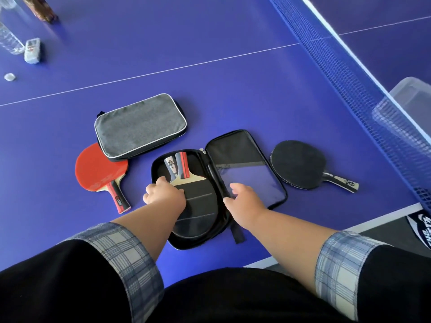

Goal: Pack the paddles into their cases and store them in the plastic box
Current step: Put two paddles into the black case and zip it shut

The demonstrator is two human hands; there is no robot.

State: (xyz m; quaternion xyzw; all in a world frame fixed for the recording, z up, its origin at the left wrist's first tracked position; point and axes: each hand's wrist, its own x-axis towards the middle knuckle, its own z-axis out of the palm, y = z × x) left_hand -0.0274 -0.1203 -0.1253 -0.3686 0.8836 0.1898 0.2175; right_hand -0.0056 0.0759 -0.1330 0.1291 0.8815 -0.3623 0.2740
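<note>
A black paddle case (235, 150) lies open on the blue table. Its left half holds two stacked paddles (198, 206), handles pointing away from me. My left hand (164, 194) presses down on the top paddle's black face. My right hand (245, 201) rests on the case's spine and the near edge of the lid, fingers apart. A red paddle (95, 169) lies left of the open case. A black paddle (300, 164) lies to its right. A closed grey case (140, 125) sits behind the red paddle. The clear plastic box (412, 99) stands beyond the net at right.
The blue net (349, 73) runs diagonally along the right. At the far left stand a clear water bottle (9, 40), a white remote-like device (32, 50), a bottle cap (9, 77) and a brown object (42, 8). The table's near edge (363, 226) is at the lower right.
</note>
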